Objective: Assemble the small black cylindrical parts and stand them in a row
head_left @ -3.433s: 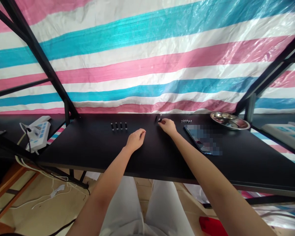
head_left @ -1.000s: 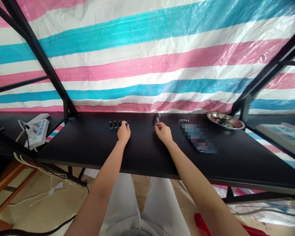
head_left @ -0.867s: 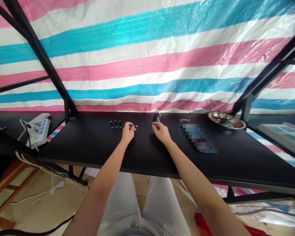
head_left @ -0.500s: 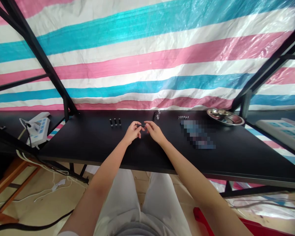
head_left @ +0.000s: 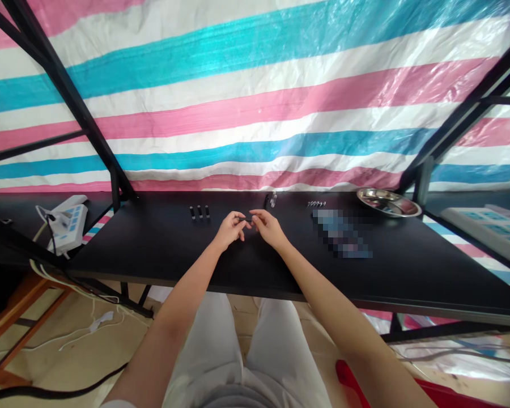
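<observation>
Over the middle of the black table (head_left: 153,249), my left hand (head_left: 231,229) and my right hand (head_left: 265,225) meet at the fingertips. Between them is a small dark, thin piece (head_left: 247,219), mostly hidden by the fingers; its kind is too small to make out. Both hands are pinched closed on it, one from each side. Left of my hands, three short black tubes with pale ends (head_left: 200,212) lie in a row. Behind my right hand are a small black piece (head_left: 266,201) and a clear one (head_left: 273,199).
A row of several small shiny pieces (head_left: 317,204) lies at the back right, near a blurred-out bluish object (head_left: 342,233). A divided steel plate (head_left: 389,203) sits by the right frame post. White power strips (head_left: 70,226) stand at the left, with cables below.
My fingertips have shifted slightly around the small dark piece, and my hands stay in nearly the same place. Nothing else on the table has visibly moved.
</observation>
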